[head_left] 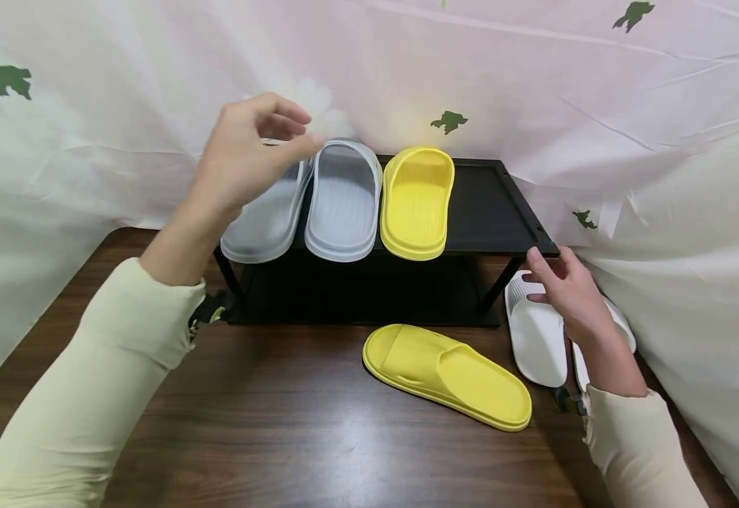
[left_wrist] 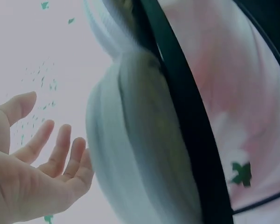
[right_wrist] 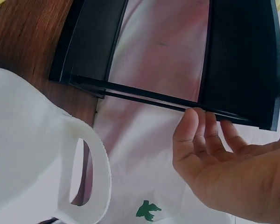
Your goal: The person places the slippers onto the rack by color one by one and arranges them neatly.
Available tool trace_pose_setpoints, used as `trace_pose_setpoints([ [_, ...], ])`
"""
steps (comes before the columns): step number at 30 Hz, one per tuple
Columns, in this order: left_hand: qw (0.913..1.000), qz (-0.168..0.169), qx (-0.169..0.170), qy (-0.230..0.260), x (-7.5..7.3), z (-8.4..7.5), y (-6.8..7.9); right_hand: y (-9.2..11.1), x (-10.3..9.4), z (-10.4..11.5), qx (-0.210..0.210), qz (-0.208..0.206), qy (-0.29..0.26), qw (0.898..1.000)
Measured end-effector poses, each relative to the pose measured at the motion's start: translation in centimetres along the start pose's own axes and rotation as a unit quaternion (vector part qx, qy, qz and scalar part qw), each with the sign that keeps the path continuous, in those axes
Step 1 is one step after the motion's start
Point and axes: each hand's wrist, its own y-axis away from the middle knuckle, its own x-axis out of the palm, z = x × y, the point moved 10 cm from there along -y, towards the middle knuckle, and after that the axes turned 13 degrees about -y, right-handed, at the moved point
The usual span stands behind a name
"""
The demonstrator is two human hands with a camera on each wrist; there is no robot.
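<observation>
On the upper shelf of a black shoe rack [head_left: 480, 204] stand a left grey slipper [head_left: 261, 224], a middle grey slipper [head_left: 344, 204] and a yellow slipper [head_left: 415, 201]. My left hand [head_left: 242, 152] hovers over the left grey slipper, its fingers loosely bent around nothing. In the left wrist view that hand [left_wrist: 42, 175] appears beside a grey slipper [left_wrist: 130, 135]. With thumb and fingers my right hand [head_left: 572, 293] holds the right front corner of the rack. The right wrist view shows the fingers [right_wrist: 189, 126] against the rack's side edge.
Another yellow slipper [head_left: 446, 374] lies slanted on the brown wooden table [head_left: 268, 423] before the rack. To the right of the rack are a white slipper [head_left: 537, 339] and a second white slipper [head_left: 620, 324], partly covered by my right hand. Pale cloth [head_left: 369, 70] hangs behind.
</observation>
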Motion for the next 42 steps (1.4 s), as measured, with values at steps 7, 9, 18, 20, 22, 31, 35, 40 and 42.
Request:
trace_pose_setpoints([
  [7,0.9988,-0.031,-0.003,0.038,-2.5,3.2,1.4,0.8,0.2,-1.2,0.029,0.021,-0.026,0.999],
  [9,0.9987,-0.036,-0.010,0.036,-2.9,4.3,1.7,1.0,0.6,-1.2,0.028,0.036,-0.017,0.999],
  [18,0.9960,-0.020,-0.086,0.016,-3.6,10.4,3.1,1.9,3.6,-0.3,-0.005,0.145,-0.028,0.989],
  [20,0.9952,-0.017,-0.095,0.014,-3.6,11.8,3.5,2.0,4.1,-0.3,-0.006,0.161,-0.034,0.986],
  [22,0.9946,-0.014,-0.102,0.015,-3.6,13.1,3.9,2.2,4.5,-0.2,-0.012,0.170,-0.029,0.985],
  [31,0.9875,0.025,-0.141,0.066,-2.1,18.3,6.2,2.8,5.8,-1.0,-0.011,0.205,0.019,0.979],
  [35,0.9667,0.036,-0.158,0.198,-1.0,19.4,6.7,3.2,6.9,-2.1,-0.002,0.246,0.031,0.969],
  [40,0.9397,0.044,-0.157,0.301,0.0,19.8,7.0,3.4,7.8,-3.6,0.014,0.279,0.060,0.958],
  [42,0.9350,0.044,-0.160,0.313,0.1,19.9,7.1,3.4,7.9,-4.2,0.022,0.277,0.065,0.958],
])
